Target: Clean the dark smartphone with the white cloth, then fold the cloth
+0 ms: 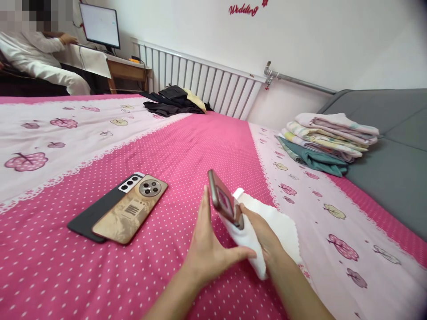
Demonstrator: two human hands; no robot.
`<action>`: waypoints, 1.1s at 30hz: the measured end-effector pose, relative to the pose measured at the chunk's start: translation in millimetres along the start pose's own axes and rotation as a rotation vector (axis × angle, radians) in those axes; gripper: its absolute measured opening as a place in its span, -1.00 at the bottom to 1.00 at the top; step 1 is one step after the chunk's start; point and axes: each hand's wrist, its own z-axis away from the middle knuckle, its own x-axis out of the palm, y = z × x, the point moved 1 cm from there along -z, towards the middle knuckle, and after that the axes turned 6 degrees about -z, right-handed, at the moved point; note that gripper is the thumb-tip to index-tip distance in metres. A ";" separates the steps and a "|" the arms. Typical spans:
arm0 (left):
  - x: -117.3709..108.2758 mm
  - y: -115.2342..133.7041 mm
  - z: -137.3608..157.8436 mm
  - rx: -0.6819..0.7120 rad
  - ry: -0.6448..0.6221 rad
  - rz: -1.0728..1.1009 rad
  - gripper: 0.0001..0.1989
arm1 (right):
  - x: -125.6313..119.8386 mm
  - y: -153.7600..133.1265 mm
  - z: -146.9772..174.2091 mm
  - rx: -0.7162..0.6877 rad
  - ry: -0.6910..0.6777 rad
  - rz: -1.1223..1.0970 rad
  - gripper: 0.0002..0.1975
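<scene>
My right hand (265,235) is closed around a smartphone (225,198), which is tilted up with its edge and camera area showing. A white cloth (248,244) wraps the phone's lower part, inside my grip. My left hand (208,244) is on the phone's left side, fingers stretched upward and thumb reaching toward the cloth-covered lower end. Whether the left fingertips touch the phone is hard to tell. To the left on the bed lie two more phones: a gold one (131,211) with a round camera ring, overlapping a dark grey one (100,211).
White cloth (276,218) spreads behind my right hand on the pink dotted bedspread (207,146). Folded fabrics (327,138) are stacked by the grey headboard (396,155). Dark clothes (173,100) lie near a radiator (200,75). A person (43,62) sits at a desk with a monitor (100,24).
</scene>
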 end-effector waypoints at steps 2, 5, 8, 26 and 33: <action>2.0 5.7 3.0 -0.087 -0.175 0.149 -0.08 | 10.2 3.0 8.2 -0.010 -0.100 0.087 -0.64; -0.1 13.5 5.4 -0.075 -0.157 0.363 -0.13 | 19.3 8.1 16.7 -0.095 -0.188 0.282 -0.62; -3.2 11.9 5.5 -0.011 -0.023 0.502 -0.19 | 17.6 10.4 13.9 -0.236 -0.230 0.505 -0.62; -10.0 -1.5 -8.1 -0.745 -0.386 1.321 -0.15 | -0.4 -38.7 29.8 -1.298 0.450 0.781 -0.64; -5.4 -1.2 -4.9 -0.818 -0.303 1.361 -0.37 | 28.1 -13.0 49.3 -1.000 -0.204 1.073 -0.84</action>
